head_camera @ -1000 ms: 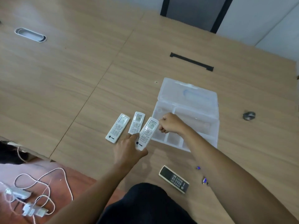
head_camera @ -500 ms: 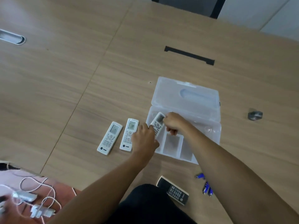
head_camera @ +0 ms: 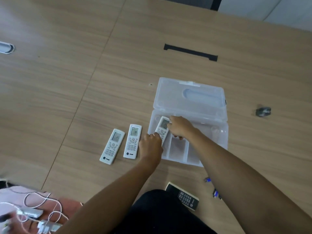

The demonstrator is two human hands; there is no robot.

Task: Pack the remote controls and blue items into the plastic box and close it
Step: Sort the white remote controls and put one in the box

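A clear plastic box point(head_camera: 219, 132) lies open on the wooden table, its lid point(head_camera: 190, 97) folded back. A white remote point(head_camera: 163, 126) sits in the box's left compartment, tilted. My left hand point(head_camera: 150, 145) grips its near end and my right hand point(head_camera: 180, 126) holds its far end by the screen. Two more white remotes point(head_camera: 112, 146) point(head_camera: 132, 141) lie side by side left of the box. A dark remote point(head_camera: 185, 197) lies near the table's front edge. Small blue items point(head_camera: 208, 179) point(head_camera: 216, 193) lie to its right, partly hidden by my right forearm.
A small grey object point(head_camera: 263, 110) sits on the table right of the box. A black cable slot point(head_camera: 190, 52) lies beyond the box. White cables and chargers point(head_camera: 33, 215) are on the floor at lower left. A metal grommet point(head_camera: 5, 47) is at far left.
Both hands carried the white remote from the table beside the other two remotes into the box's left compartment. It now rests lower in the compartment.
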